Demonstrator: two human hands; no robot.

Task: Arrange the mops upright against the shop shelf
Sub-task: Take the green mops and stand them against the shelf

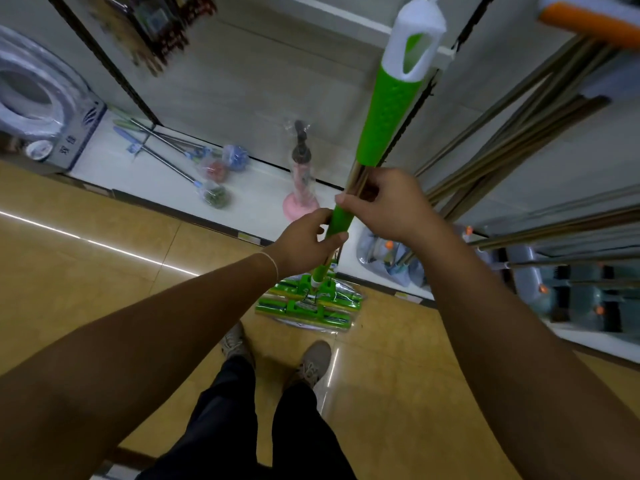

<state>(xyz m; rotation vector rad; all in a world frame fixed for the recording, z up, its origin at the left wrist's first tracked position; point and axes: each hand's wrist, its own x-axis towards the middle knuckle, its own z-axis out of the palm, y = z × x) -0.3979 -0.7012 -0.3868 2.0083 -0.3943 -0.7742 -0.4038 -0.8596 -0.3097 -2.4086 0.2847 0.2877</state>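
Observation:
A green mop handle (386, 119) with a white hanging cap stands almost upright in front of me, close to the white shelf (263, 202). My left hand (304, 242) grips the green sleeve lower on the pole. Just above it, my right hand (384, 206) pinches the metal part of the pole under the long green grip. Green flat mop heads (308, 303) in clear wrap rest on the floor at the shelf's foot, stacked side by side. How many poles my hands hold together is hard to tell.
On the low shelf lie several long-handled brushes (180, 157) and a pink plunger (301, 192) stands upright. Metal poles (519, 140) of other mops lean at the right, above grey buckets (554, 289). A boxed hose coil (34, 95) sits at the left. My feet (277, 355) stand on tan floor tiles.

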